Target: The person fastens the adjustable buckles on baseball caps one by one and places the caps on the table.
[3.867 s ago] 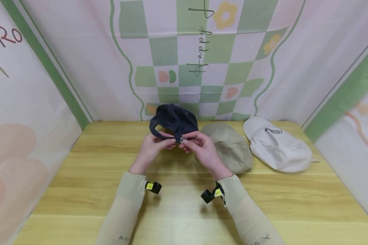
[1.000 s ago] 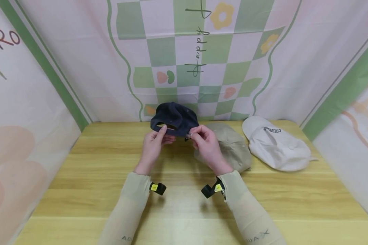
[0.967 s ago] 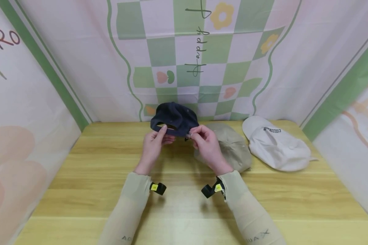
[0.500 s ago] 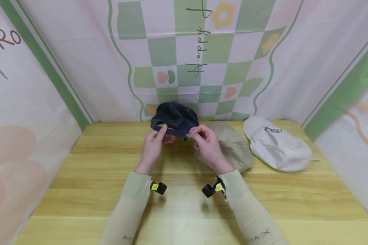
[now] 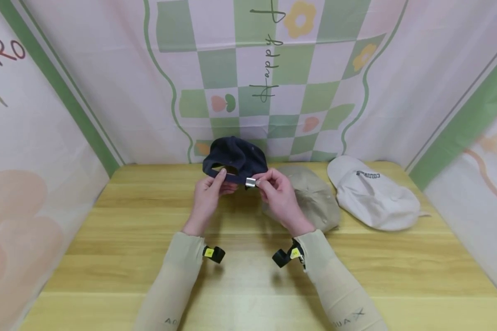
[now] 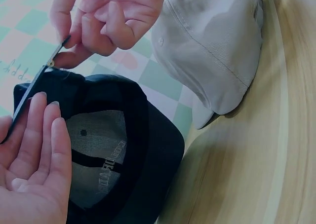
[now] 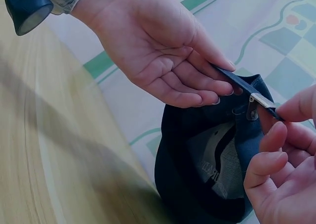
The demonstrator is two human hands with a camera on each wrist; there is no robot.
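Note:
A navy baseball cap (image 5: 244, 156) is held over the back of the table, its rear opening and strap (image 5: 234, 178) towards me. My left hand (image 5: 206, 195) pinches the strap, thumb on top and fairly straight fingers beneath, as the right wrist view shows. A silver buckle (image 5: 250, 182) sits on the strap just left of my right fingertips. My right hand (image 5: 279, 192) pinches the strap's short end (image 7: 277, 116) past the buckle between thumb and index finger, its other fingers curled. In the left wrist view, the cap's inside (image 6: 98, 135) shows a light mesh lining.
A khaki cap (image 5: 314, 202) lies on the wooden table (image 5: 248, 285) right behind my right hand. Farther right rests a cream cap (image 5: 377, 197) with dark lettering. A patterned curtain (image 5: 215, 69) hangs along the table's back edge.
The strap was slack and bowed, with the buckle midway between my hands; later my right fingers covered the buckle at the right. Now the strap lies straighter and the buckle shows beside those fingertips.

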